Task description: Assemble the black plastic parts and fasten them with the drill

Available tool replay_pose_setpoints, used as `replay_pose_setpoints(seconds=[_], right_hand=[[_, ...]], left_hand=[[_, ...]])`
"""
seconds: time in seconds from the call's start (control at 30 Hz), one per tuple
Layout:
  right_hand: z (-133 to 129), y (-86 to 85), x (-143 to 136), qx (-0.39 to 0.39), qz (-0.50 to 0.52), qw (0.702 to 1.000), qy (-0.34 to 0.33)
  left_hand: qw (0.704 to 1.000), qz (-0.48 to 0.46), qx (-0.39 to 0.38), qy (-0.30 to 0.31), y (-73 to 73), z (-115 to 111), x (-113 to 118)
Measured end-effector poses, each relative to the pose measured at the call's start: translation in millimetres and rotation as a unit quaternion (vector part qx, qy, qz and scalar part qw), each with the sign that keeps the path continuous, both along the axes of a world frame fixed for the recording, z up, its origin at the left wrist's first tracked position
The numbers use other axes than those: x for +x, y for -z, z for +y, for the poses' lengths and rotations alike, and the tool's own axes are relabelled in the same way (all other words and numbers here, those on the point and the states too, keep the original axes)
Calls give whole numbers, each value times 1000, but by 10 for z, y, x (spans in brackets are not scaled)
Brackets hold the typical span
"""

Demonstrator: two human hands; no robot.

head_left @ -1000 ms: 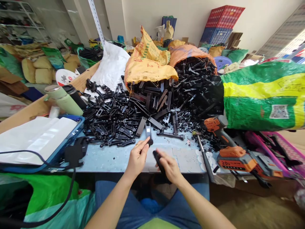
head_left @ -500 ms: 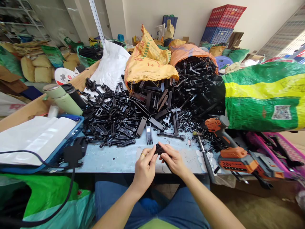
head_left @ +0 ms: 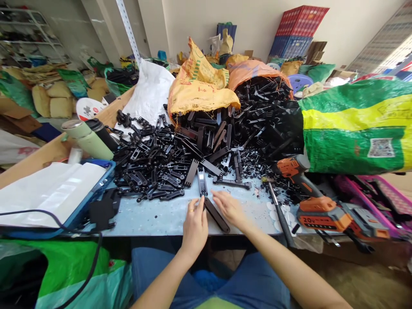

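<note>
My left hand (head_left: 195,225) is closed at the upper end of a long black bar (head_left: 217,216), which slants down to the right near the table's front edge. Just right of the bar, my right hand (head_left: 230,209) has its fingers stretched out and holds nothing. Beyond my fingertips a slotted black piece (head_left: 202,180) lies on the blue-grey table (head_left: 141,219). Behind it spreads a heap of small black parts (head_left: 151,159), and longer black pieces spill from a yellow sack (head_left: 202,96).
An orange and grey drill (head_left: 317,210) and a hammer-like tool (head_left: 280,214) lie at the right. A green and yellow sack (head_left: 350,150) rests behind them. At the left are a blue tray (head_left: 75,210) with white sheets, and a green bottle (head_left: 86,139).
The black bar now shows lengthwise at the table edge. My right hand has opened and come off it, while my left hand stays at its upper end. The view has shifted slightly.
</note>
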State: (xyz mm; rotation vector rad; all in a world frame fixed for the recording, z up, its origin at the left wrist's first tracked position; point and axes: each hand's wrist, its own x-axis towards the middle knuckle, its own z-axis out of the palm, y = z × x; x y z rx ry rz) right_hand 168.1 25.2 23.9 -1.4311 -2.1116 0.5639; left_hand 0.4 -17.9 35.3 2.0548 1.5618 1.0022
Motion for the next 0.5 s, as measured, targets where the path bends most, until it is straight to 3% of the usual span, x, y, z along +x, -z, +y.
replay_pose_setpoints(seconds=[0.1, 0.17, 0.2, 0.33, 0.43, 0.5], right_hand=[[361, 34, 228, 57, -192, 974, 107], [511, 20, 359, 65, -245, 961, 110], [539, -1, 413, 66, -250, 962, 92], [380, -144, 621, 56, -200, 978, 15], [195, -244, 767, 28, -205, 978, 2], [100, -260, 792, 21, -238, 971, 32]], left_hand=[[969, 173, 30, 174, 3, 75, -7], [938, 241, 39, 247, -9, 146, -13], [932, 264, 35, 245, -6, 177, -19], [940, 309, -6, 145, 84, 232, -76], [946, 279, -23, 164, 165, 237, -96], [947, 257, -28, 191, 196, 250, -73]])
